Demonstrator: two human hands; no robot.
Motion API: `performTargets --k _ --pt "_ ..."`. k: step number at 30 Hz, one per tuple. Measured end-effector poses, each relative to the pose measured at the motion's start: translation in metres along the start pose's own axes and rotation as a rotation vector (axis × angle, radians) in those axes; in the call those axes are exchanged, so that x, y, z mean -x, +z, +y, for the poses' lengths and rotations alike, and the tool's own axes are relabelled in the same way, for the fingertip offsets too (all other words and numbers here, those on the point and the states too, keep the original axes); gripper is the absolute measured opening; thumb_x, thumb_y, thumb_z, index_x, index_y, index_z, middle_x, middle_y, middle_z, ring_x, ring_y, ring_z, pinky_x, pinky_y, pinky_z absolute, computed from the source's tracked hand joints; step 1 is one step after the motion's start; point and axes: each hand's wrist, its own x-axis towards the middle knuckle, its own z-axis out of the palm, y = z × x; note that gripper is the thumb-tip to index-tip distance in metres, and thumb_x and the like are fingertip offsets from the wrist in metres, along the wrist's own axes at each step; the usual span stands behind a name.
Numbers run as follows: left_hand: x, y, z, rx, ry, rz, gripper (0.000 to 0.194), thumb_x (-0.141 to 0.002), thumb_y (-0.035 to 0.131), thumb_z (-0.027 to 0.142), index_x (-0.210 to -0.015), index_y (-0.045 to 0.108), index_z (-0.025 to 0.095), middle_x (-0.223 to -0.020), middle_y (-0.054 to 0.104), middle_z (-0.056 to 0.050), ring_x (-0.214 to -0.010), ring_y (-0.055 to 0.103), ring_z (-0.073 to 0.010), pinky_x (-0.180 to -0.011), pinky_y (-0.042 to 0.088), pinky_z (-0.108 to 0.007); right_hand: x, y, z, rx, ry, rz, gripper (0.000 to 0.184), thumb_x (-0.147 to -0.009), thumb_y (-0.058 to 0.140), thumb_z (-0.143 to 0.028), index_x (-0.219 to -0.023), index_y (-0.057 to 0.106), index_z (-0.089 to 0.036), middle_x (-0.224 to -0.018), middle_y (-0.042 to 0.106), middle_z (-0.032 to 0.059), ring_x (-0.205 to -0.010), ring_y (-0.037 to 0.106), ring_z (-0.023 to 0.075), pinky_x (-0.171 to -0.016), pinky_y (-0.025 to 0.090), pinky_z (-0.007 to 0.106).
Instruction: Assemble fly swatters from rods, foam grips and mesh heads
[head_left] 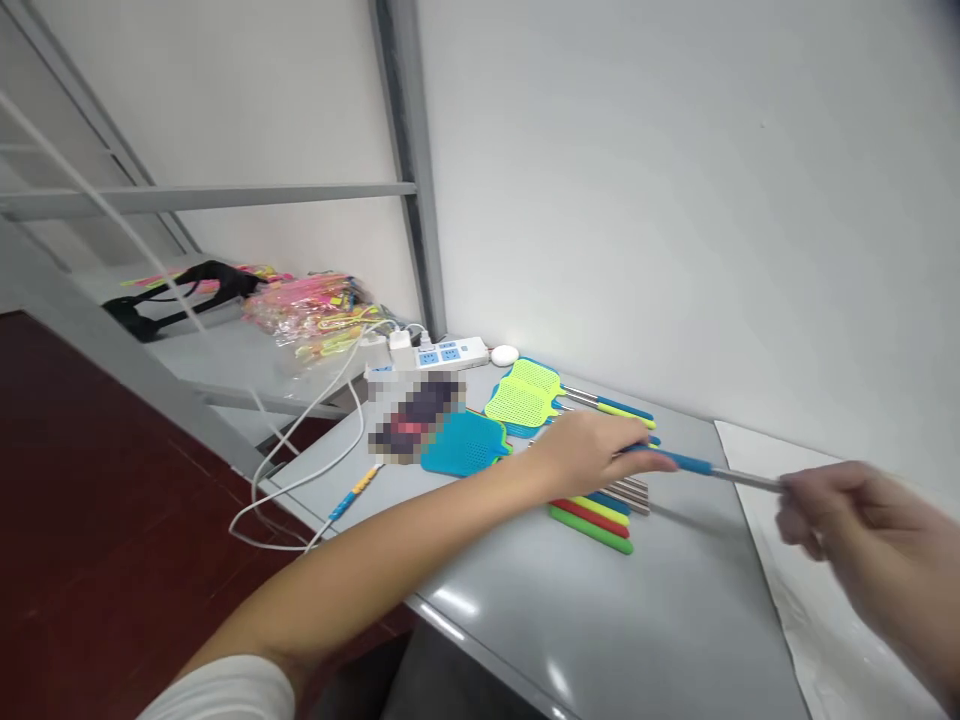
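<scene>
My left hand (pixel 592 455) is closed round the blue grip of a fly swatter handle (pixel 694 465), held above the table. My right hand (pixel 847 520), somewhat blurred, grips the metal rod of that handle at its right end. No swatter head shows on it. Beneath my left hand lie loose handles with green, red, yellow and blue grips (pixel 592 527) beside thin metal rods (pixel 636 493). Behind them, yellow-green fly swatters (pixel 523 393) lie overlapping near the wall. A stack of swatter heads with a blue one on top (pixel 463 443) sits to the left.
On the grey table (pixel 675 620) stand a white power strip (pixel 454 353) with cables, a round white object (pixel 504 355) and a pixelated phone-like shape (pixel 420 418). White sheeting (pixel 765 480) covers the right side. Plastic-bagged coloured items (pixel 322 310) lie on the frame at left.
</scene>
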Motion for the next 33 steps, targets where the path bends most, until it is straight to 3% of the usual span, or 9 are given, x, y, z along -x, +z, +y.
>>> performTargets --k 2,5,10,17,24,33 --pt "0.009 -0.001 -0.012 -0.158 0.083 -0.008 0.043 -0.095 0.047 0.055 -0.074 0.06 0.019 -0.068 0.06 0.001 -0.064 0.055 -0.0131 -0.061 0.036 -0.025 0.008 0.015 0.006 -0.162 0.234 -0.093 0.011 -0.092 0.057 -0.038 -0.091 0.063 -0.029 -0.063 0.07 0.0016 -0.058 0.07 0.0177 -0.053 0.056 0.024" --pt "0.019 -0.001 -0.019 -0.302 0.171 0.026 0.052 -0.097 0.039 0.058 -0.068 0.059 0.018 -0.06 0.057 0.002 -0.057 0.052 -0.0122 -0.058 0.035 -0.026 0.024 0.037 0.014 -0.258 0.322 -0.173 0.018 -0.092 0.055 -0.041 -0.098 0.063 -0.025 -0.074 0.073 0.0031 -0.069 0.072 0.0203 -0.061 0.06 0.029" --pt "0.021 0.003 -0.022 -0.339 0.179 0.05 0.052 -0.099 0.039 0.054 -0.065 0.058 0.018 -0.058 0.056 0.002 -0.055 0.051 -0.011 -0.055 0.035 -0.026 0.037 0.053 0.021 -0.073 0.174 -0.221 0.017 -0.093 0.053 -0.039 -0.099 0.063 -0.027 -0.087 0.075 0.0023 -0.067 0.071 0.0183 -0.055 0.057 0.028" --pt "0.02 0.003 -0.025 -0.25 0.122 0.105 0.046 -0.099 0.043 0.049 -0.067 0.057 0.018 -0.056 0.052 0.004 -0.052 0.047 -0.0095 -0.052 0.034 -0.022 0.031 0.044 0.019 0.063 0.081 -0.205 0.018 -0.096 0.05 -0.035 -0.091 0.064 -0.026 -0.065 0.066 -0.0026 -0.051 0.058 0.0126 -0.049 0.046 0.024" --pt "0.022 0.005 -0.018 -0.193 0.08 0.09 0.044 -0.1 0.044 0.039 -0.062 0.053 0.019 -0.053 0.048 0.004 -0.051 0.043 -0.0092 -0.05 0.034 -0.022 0.031 0.046 0.021 0.008 -0.207 -0.045 0.017 -0.096 0.049 -0.02 -0.094 0.066 -0.022 -0.061 0.058 -0.0007 -0.052 0.053 0.012 -0.052 0.043 0.023" --pt "0.024 0.008 -0.004 -0.195 0.077 0.15 0.048 -0.1 0.044 0.042 -0.059 0.052 0.018 -0.053 0.045 0.004 -0.049 0.042 -0.0087 -0.048 0.032 -0.022 0.029 0.042 0.019 0.059 -0.256 -0.022 0.018 -0.096 0.048 -0.016 -0.096 0.065 -0.02 -0.061 0.057 -0.0003 -0.053 0.051 0.0118 -0.053 0.039 0.024"
